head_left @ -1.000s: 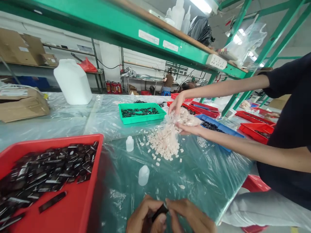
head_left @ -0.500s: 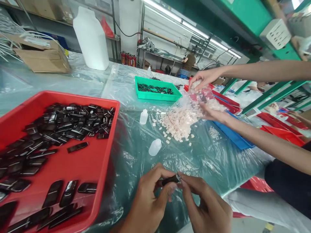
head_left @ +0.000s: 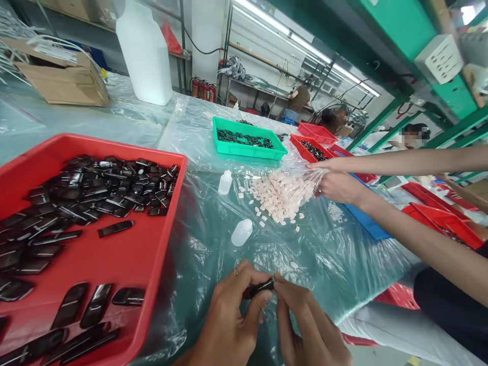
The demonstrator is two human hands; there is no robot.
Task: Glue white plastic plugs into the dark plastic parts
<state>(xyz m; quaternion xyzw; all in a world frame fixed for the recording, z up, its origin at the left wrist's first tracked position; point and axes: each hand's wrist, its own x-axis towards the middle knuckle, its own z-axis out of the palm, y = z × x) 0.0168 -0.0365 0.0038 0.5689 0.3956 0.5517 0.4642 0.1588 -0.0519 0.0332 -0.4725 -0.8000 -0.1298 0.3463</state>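
Observation:
My left hand (head_left: 232, 315) and my right hand (head_left: 308, 330) meet at the bottom middle, both pinched on one small black flat part (head_left: 260, 288) held between their fingertips. To my left stands a big red tray (head_left: 160, 239) full of several similar black parts (head_left: 95, 190). Ahead on the plastic-covered table lies a heap of small white pieces (head_left: 274, 201) spilling from a clear bag (head_left: 301, 185). A co-worker's hands (head_left: 337, 185) at the right hold that bag.
Two small white bottles (head_left: 241, 232) (head_left: 224, 182) lie between me and the heap. A green tray (head_left: 247, 142) of black parts sits further back, red trays (head_left: 316, 134) and a blue tray (head_left: 366, 221) at right. A white jug (head_left: 145, 51) and cardboard box (head_left: 64, 84) stand far left.
My view has tilted down toward the table. The co-worker has lowered both hands with the bag, now lying flatter on the table. My hands stay pinched on the black part.

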